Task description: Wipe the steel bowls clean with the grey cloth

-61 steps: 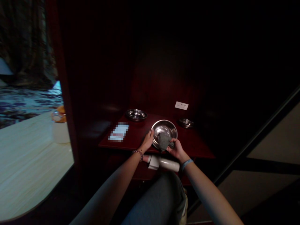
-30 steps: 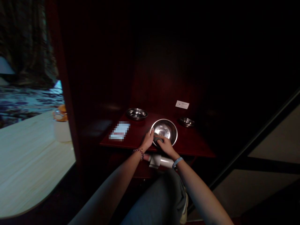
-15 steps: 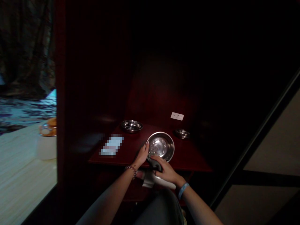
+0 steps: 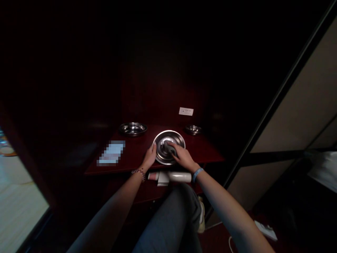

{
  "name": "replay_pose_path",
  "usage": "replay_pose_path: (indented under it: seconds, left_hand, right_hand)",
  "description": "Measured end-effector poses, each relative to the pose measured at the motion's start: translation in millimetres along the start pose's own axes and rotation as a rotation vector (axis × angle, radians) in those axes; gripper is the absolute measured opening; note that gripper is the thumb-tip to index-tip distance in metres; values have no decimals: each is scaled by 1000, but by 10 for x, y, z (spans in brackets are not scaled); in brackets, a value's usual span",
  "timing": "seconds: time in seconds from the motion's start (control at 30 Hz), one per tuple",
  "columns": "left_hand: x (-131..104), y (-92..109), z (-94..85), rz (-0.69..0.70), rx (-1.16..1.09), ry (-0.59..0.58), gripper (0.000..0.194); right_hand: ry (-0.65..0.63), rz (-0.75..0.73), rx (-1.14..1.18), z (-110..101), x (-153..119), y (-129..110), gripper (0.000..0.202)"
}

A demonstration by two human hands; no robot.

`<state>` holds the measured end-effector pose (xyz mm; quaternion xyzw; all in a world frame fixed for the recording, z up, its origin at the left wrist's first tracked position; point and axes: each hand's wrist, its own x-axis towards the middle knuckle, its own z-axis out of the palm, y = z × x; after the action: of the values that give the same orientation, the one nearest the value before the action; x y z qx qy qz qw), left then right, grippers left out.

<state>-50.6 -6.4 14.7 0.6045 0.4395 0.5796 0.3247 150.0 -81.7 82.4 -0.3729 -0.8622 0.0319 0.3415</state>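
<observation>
Spreading across the middle of the view, the dark red table (image 4: 126,158) carries everything else, set against dim wood panelling. On its near edge sits the largest piece, a round steel bowl (image 4: 160,154), mouth facing up; being round, it has no long axis to speak of. The left hand (image 4: 149,158) is clamped on the bowl's left rim, while the right hand (image 4: 183,158) presses a grey cloth (image 4: 168,149), gripped in its fingers, down inside the bowl. Below the table edge, between the wrists, a white bottle (image 4: 171,176) lies on its side, its long axis running left to right. A shallow steel dish (image 4: 133,128) stands far left, a smaller dish (image 4: 193,129) far right, both well clear. A pale card (image 4: 111,153) lies left of the bowl.
</observation>
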Motion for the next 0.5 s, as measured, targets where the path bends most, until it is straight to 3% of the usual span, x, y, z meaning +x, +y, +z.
replay_pose_path:
  seconds: [0.1, 0.17, 0.33, 0.5]
  left_hand:
    - [1, -13, 1, 5, -8, -2, 67]
    - [-6, -10, -2, 11, -25, -1, 67]
    - [-3, -13, -21, 28, -19, 7, 70]
    - [15, 3, -16, 13, 15, 83, 67]
  right_hand:
    - [194, 78, -122, 25, 181, 91, 47]
    - [234, 131, -152, 136, 269, 158, 43]
    - [214, 293, -63, 590, 286, 188, 45]
    - [45, 140, 45, 831, 192, 22, 41]
